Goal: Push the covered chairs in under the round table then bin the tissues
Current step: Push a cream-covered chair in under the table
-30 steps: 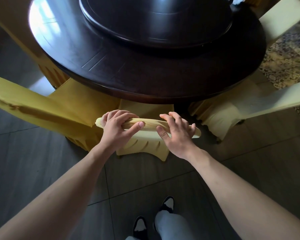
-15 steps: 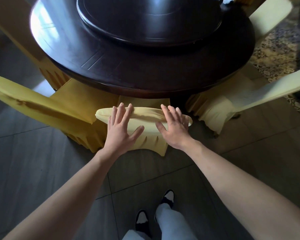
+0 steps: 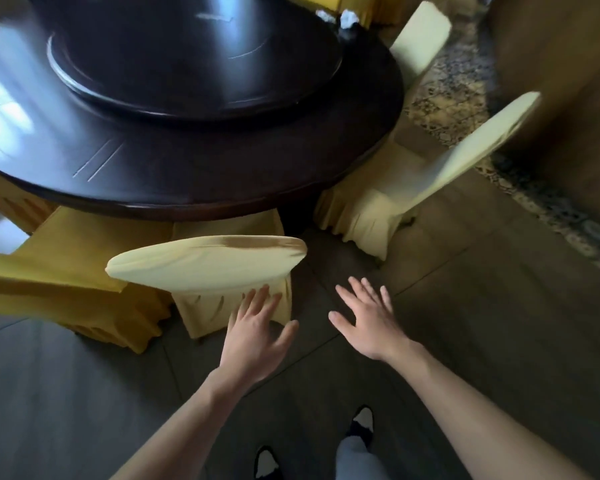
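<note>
Nearest, both hands hung open with fingers spread, grasping nothing: the left hand [image 3: 257, 336] before the middle covered chair [image 3: 208, 268], the right hand [image 3: 366, 322] over bare floor [image 3: 499, 271]. A second earlier they had gripped its backrest. That chair sat tucked under the round surface [image 3: 222, 174]. Four more covered chairs ringed it. Two crumpled tissues [image 3: 340, 17] lay at its far edge.

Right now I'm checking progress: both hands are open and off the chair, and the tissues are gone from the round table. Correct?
Not quite. The head view shows the tissues still on the round table, at its far edge. Both the left hand and right hand are indeed open.
</note>
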